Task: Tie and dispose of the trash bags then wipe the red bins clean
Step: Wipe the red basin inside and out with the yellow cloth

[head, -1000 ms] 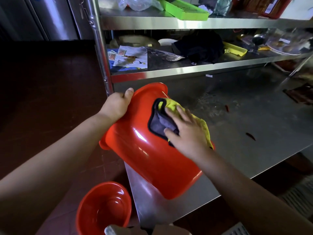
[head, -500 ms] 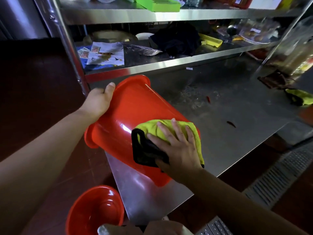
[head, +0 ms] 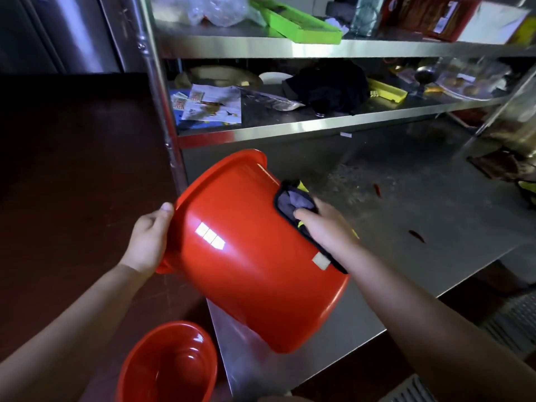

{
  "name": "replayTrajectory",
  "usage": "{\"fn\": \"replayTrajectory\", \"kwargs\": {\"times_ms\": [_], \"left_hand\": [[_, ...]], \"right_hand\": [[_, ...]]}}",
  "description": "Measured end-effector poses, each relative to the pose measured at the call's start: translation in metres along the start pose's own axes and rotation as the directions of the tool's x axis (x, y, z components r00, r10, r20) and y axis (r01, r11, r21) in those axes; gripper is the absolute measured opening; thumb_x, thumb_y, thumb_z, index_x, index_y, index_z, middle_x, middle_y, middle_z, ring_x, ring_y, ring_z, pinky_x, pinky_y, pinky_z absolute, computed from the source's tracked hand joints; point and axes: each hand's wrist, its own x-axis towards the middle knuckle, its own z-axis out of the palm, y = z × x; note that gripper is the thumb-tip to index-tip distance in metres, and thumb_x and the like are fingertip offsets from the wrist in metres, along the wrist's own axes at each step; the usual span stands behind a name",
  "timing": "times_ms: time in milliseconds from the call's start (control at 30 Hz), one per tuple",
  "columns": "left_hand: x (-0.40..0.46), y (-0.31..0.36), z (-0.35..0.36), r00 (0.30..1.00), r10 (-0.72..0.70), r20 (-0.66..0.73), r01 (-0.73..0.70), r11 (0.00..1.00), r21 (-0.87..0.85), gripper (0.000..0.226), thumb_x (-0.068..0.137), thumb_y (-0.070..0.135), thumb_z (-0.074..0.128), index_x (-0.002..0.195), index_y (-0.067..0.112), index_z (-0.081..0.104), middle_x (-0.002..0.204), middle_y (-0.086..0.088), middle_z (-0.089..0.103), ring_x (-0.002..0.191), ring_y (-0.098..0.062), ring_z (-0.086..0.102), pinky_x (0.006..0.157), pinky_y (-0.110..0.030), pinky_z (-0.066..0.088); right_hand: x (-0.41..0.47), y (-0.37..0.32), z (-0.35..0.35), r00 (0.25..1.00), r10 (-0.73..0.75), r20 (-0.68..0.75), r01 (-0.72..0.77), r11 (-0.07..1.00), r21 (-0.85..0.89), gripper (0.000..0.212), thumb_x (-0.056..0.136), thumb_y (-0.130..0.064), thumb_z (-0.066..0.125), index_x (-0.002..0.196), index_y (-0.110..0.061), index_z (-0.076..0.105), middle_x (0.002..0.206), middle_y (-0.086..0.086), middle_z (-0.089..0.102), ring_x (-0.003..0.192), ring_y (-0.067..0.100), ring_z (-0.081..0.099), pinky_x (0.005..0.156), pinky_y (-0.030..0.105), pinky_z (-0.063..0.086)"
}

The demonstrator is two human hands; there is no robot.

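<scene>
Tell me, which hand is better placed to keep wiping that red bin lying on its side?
The right hand: it already presses the cloth against the red bin, while the left hand grips the rim to steady it.

The tilted bin [head: 255, 256] is glossy red with a small pale sticker on its side. The cloth [head: 293, 203] against it is grey and yellow, edged in black. A second red bin [head: 168, 364] stands on the dark brown floor [head: 72, 169]. The desk [head: 406, 221] is silver-grey steel. A bright green tray [head: 298, 26] and a yellow tray [head: 385, 92] lie on the silver shelves.
</scene>
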Motion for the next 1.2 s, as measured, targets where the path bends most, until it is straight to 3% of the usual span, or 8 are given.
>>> {"fn": "replayTrajectory", "kwargs": {"times_ms": [167,300,433,533,767,900,1033,1200], "left_hand": [[-0.005,-0.005,-0.001,0.999,-0.016,-0.030,0.014,0.998,-0.061,0.047,0.100,0.031,0.036,0.056,0.017,0.042,0.039,0.012,0.044,0.037,0.003,0.038,0.040,-0.012,0.035],[0.007,0.015,-0.005,0.998,0.020,0.056,-0.018,0.999,-0.044,0.037,0.097,0.019,0.037,0.070,0.016,0.062,0.063,0.006,0.059,0.053,0.008,0.050,0.052,-0.008,0.041],[0.037,0.054,0.009,0.996,-0.047,0.079,0.042,0.997,0.065,0.032,0.094,0.033,0.047,0.080,0.013,0.068,0.076,0.008,0.065,0.062,0.006,0.059,0.059,-0.008,0.043],[0.043,0.059,0.022,0.992,-0.018,0.122,-0.004,0.984,0.178,0.042,0.095,0.045,0.042,0.086,0.010,0.064,0.077,0.000,0.055,0.071,-0.012,0.051,0.069,-0.028,0.040],[0.007,0.037,0.035,0.992,0.060,0.109,-0.063,0.998,0.027,0.052,0.099,0.041,0.036,0.075,-0.003,0.049,0.070,-0.006,0.045,0.065,-0.010,0.044,0.064,-0.029,0.038],[0.000,0.031,0.035,0.992,0.123,0.040,-0.126,0.988,0.087,0.041,0.100,0.035,0.035,0.063,0.016,0.035,0.060,0.001,0.030,0.047,-0.003,0.029,0.047,-0.021,0.027],[-0.002,0.025,0.030,0.996,0.086,0.033,-0.088,0.994,0.070,0.041,0.100,0.035,0.035,0.063,0.016,0.034,0.059,0.005,0.030,0.046,-0.002,0.030,0.045,-0.018,0.028],[0.000,0.023,0.028,0.997,0.063,0.036,-0.065,0.997,0.036,0.043,0.100,0.035,0.035,0.060,0.018,0.035,0.052,0.012,0.034,0.044,-0.001,0.034,0.045,-0.015,0.030]], "right_hand": [[-0.039,-0.054,0.056,0.874,-0.485,-0.017,0.407,0.751,-0.520,0.070,0.075,-0.051,0.049,0.141,-0.044,0.027,0.155,0.003,0.025,0.140,0.037,0.022,0.107,0.058,0.022],[-0.075,-0.061,0.097,0.701,-0.696,0.158,0.600,0.455,-0.658,0.076,0.073,-0.049,0.061,0.142,-0.038,0.030,0.158,0.011,0.016,0.141,0.048,0.000,0.105,0.070,0.006],[-0.092,-0.057,0.108,0.647,-0.720,0.250,0.650,0.350,-0.675,0.065,0.076,-0.054,0.060,0.136,-0.038,0.039,0.157,0.008,0.020,0.142,0.049,0.000,0.104,0.072,0.010],[-0.083,-0.050,0.091,0.637,-0.736,0.228,0.647,0.349,-0.678,0.066,0.076,-0.052,0.058,0.138,-0.041,0.037,0.157,0.002,0.021,0.144,0.043,0.004,0.107,0.068,0.012],[-0.066,0.002,0.045,0.652,-0.716,0.249,0.653,0.364,-0.664,0.071,0.073,-0.048,0.050,0.142,-0.045,0.032,0.157,-0.005,0.021,0.146,0.035,0.009,0.110,0.061,0.017],[-0.053,0.028,0.012,0.767,-0.637,0.074,0.548,0.591,-0.592,0.070,0.072,-0.047,0.047,0.141,-0.045,0.034,0.155,-0.008,0.028,0.144,0.027,0.023,0.109,0.052,0.028],[-0.030,0.033,-0.021,0.926,-0.360,-0.114,0.321,0.909,-0.264,0.068,0.074,-0.039,0.049,0.136,-0.060,0.029,0.137,-0.022,0.049,0.116,0.015,0.055,0.091,0.037,0.048],[-0.031,0.007,0.006,0.876,-0.477,-0.073,0.382,0.778,-0.499,0.067,0.074,-0.046,0.046,0.140,-0.043,0.037,0.149,-0.005,0.040,0.131,0.027,0.043,0.100,0.043,0.041]]}}
